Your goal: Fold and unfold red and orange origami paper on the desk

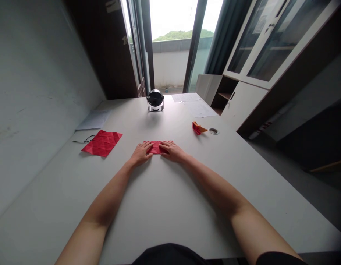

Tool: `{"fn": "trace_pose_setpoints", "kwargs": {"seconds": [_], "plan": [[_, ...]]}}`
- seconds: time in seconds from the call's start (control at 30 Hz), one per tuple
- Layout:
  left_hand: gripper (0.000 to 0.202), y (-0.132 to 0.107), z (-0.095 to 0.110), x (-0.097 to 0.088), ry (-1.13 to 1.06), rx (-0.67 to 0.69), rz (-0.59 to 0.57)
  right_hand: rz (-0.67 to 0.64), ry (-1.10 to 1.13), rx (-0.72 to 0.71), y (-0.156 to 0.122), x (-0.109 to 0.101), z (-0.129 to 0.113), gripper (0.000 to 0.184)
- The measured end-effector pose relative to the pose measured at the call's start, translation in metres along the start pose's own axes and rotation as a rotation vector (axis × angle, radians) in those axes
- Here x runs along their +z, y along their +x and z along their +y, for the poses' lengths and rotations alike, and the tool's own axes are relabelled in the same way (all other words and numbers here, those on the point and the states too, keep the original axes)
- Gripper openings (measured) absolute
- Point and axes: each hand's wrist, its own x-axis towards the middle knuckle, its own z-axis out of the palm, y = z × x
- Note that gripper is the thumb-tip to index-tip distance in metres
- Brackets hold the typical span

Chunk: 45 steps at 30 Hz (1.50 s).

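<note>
A folded strip of red paper (157, 147) lies flat on the white table (164, 198) in front of me. My left hand (140, 154) rests on its left end with the fingers stretched out and pressing down. My right hand (172, 150) lies the same way on the right end, fingers flat on the paper. Both hands cover part of the strip.
A creased red paper square (102, 142) lies to the left, beside a black cable (83, 140) and white sheets (94, 119). A small round fan (155, 100) stands at the back. A folded red and orange paper figure (198, 128) sits right, near a cable hole (213, 131).
</note>
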Motion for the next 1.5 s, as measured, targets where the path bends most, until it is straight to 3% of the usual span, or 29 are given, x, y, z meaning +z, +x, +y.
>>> {"fn": "trace_pose_setpoints", "kwargs": {"seconds": [0.23, 0.47, 0.67, 0.83, 1.0, 1.27, 1.5], "plan": [[0.069, -0.002, -0.003, -0.01, -0.155, 0.018, 0.059, 0.03, 0.044, 0.047, -0.002, -0.006, 0.002, 0.065], [0.044, 0.001, -0.011, -0.005, -0.247, 0.16, 0.129, 0.057, 0.011, 0.064, -0.003, -0.007, 0.004, 0.068], [0.031, 0.0, -0.01, -0.008, -0.259, 0.056, 0.164, 0.074, -0.065, 0.015, -0.001, -0.003, -0.006, 0.053], [0.025, -0.002, -0.004, -0.011, -0.199, 0.053, 0.174, 0.08, 0.024, -0.098, 0.003, -0.001, -0.015, 0.031], [0.027, -0.002, 0.002, -0.011, -0.223, 0.051, 0.154, 0.105, 0.089, -0.003, 0.002, -0.001, -0.015, 0.027], [0.034, -0.004, 0.004, -0.004, -0.303, -0.002, 0.102, 0.13, 0.164, -0.002, 0.004, -0.001, -0.012, 0.023], [0.053, -0.001, 0.002, -0.004, -0.16, 0.036, 0.19, 0.14, 0.138, 0.033, 0.003, 0.0, -0.01, 0.017]]}}
